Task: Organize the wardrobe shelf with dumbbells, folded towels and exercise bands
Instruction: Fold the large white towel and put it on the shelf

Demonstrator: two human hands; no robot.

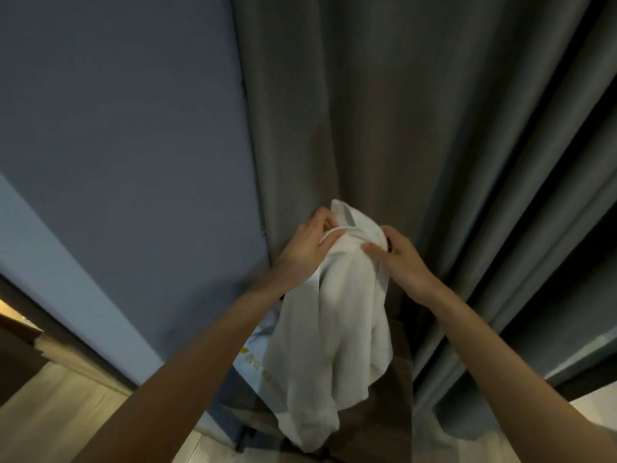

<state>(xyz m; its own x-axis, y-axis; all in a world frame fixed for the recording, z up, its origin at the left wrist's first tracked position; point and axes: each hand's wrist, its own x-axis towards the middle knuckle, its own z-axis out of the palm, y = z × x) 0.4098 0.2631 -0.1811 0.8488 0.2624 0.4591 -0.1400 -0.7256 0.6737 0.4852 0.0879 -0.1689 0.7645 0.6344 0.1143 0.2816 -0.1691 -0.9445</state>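
A white towel (pixel 330 329) hangs loose and unfolded in front of me, held up by its top edge. My left hand (pixel 307 248) grips the towel's upper left part with the thumb laid over the cloth. My right hand (pixel 397 259) pinches the upper right part, fingers curled into the fabric. The towel's lower end droops down to about knee height. No dumbbells or exercise bands are in view.
A grey curtain (pixel 417 128) hangs straight ahead and to the right. A blue-grey wardrobe side panel (pixel 133 145) fills the left. Behind the towel shows a light cloth with yellow print (pixel 257 359). Wooden floor (pixel 50 412) lies at lower left.
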